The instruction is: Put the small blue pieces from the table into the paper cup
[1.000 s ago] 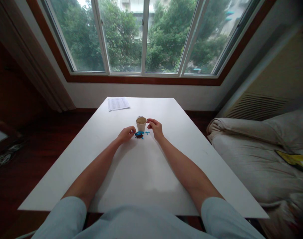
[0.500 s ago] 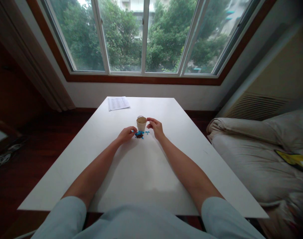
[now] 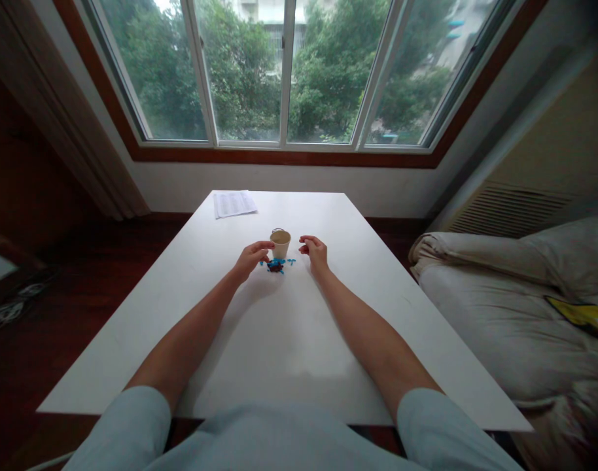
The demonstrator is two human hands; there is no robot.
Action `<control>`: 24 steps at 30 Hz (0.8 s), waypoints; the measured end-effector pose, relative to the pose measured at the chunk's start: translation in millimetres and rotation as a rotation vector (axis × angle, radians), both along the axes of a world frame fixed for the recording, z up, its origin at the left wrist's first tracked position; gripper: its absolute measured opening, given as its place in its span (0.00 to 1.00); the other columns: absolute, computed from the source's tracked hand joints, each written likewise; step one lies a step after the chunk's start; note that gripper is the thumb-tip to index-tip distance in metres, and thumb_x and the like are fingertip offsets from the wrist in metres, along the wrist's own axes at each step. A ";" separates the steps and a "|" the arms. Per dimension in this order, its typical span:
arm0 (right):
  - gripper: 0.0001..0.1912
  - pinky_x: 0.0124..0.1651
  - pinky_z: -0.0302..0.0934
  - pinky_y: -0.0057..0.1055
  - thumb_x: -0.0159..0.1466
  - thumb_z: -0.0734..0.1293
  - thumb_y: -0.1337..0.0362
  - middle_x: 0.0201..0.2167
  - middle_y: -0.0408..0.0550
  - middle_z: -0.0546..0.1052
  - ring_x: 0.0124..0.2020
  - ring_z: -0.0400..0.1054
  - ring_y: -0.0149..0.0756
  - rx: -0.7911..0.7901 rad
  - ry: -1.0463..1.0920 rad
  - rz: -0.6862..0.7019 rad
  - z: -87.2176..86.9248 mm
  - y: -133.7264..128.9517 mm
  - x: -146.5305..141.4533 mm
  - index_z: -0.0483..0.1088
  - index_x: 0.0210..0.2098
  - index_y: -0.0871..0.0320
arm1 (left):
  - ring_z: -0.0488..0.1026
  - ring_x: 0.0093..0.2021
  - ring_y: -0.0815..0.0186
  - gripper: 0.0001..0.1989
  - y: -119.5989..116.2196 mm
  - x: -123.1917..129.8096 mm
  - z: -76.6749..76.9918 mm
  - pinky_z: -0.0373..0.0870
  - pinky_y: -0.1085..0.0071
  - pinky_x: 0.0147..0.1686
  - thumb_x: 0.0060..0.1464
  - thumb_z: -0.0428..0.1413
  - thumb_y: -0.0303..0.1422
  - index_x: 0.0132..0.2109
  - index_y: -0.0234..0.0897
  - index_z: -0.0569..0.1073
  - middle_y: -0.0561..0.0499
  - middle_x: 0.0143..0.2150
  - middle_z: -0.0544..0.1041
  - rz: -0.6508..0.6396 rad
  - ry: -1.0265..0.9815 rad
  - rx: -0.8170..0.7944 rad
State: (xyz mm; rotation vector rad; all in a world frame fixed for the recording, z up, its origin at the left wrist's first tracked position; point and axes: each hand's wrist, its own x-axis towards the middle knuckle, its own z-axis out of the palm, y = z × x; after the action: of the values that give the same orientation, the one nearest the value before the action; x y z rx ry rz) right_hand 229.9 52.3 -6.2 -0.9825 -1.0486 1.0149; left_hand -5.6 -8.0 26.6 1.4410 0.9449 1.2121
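A small cream bucket (image 3: 281, 245) with a thin handle stands upright on the white table. Just in front of it lies a little pile of blue and dark red pieces (image 3: 276, 265), with a few blue ones off to its sides. My left hand (image 3: 252, 257) is at the bucket's left side, its fingertips close together by the wall; whether they pinch something is too small to tell. To the right of the bucket, apart from it, my right hand (image 3: 315, 252) is raised with thumb and fingers slightly apart and nothing visible between them.
Sheets of printed paper (image 3: 234, 203) lie at the far left of the white table (image 3: 279, 340). A beige sofa (image 3: 500, 307) stands beyond the right edge, with a yellow and black item on it. Behind the table is a window.
My left hand has risen from the pile to the bucket's left side. My right hand has moved right, away from the rim.
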 end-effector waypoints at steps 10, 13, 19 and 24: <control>0.16 0.29 0.64 0.28 0.54 0.66 0.56 0.32 0.47 0.79 0.25 0.68 0.29 -0.014 -0.017 0.019 -5.3 2.3 -0.6 0.77 0.37 0.59 | 0.74 0.31 0.73 0.26 -8.1 28.5 9.1 0.76 0.66 0.42 0.53 0.59 0.35 0.59 0.36 0.73 0.41 0.64 0.71 -0.090 -0.275 -0.127; 0.16 0.29 0.64 0.29 0.54 0.66 0.55 0.32 0.47 0.79 0.25 0.68 0.30 -0.019 -0.028 0.021 -4.6 1.6 0.0 0.77 0.37 0.58 | 0.76 0.33 0.70 0.29 -10.3 31.0 12.7 0.77 0.63 0.45 0.55 0.60 0.36 0.63 0.36 0.70 0.40 0.66 0.69 -0.114 -0.340 -0.154; 0.16 0.29 0.63 0.28 0.54 0.66 0.55 0.30 0.47 0.78 0.25 0.68 0.30 -0.018 -0.027 0.028 -3.3 0.3 0.2 0.77 0.36 0.58 | 0.77 0.35 0.68 0.31 -9.2 29.5 12.1 0.76 0.63 0.46 0.56 0.60 0.38 0.65 0.33 0.67 0.40 0.60 0.74 -0.128 -0.375 -0.171; 0.15 0.28 0.63 0.29 0.55 0.66 0.56 0.29 0.46 0.77 0.25 0.68 0.30 0.000 -0.035 0.031 -4.6 0.7 0.0 0.78 0.36 0.58 | 0.77 0.34 0.68 0.34 -5.4 26.2 9.1 0.75 0.64 0.45 0.55 0.60 0.36 0.66 0.33 0.66 0.41 0.53 0.78 -0.113 -0.333 -0.184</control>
State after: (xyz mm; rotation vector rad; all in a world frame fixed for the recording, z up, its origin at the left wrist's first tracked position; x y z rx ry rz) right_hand 229.8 53.0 -10.8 -0.9901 -1.0960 1.0265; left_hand 20.6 -13.4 35.7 1.0912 0.7151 1.2019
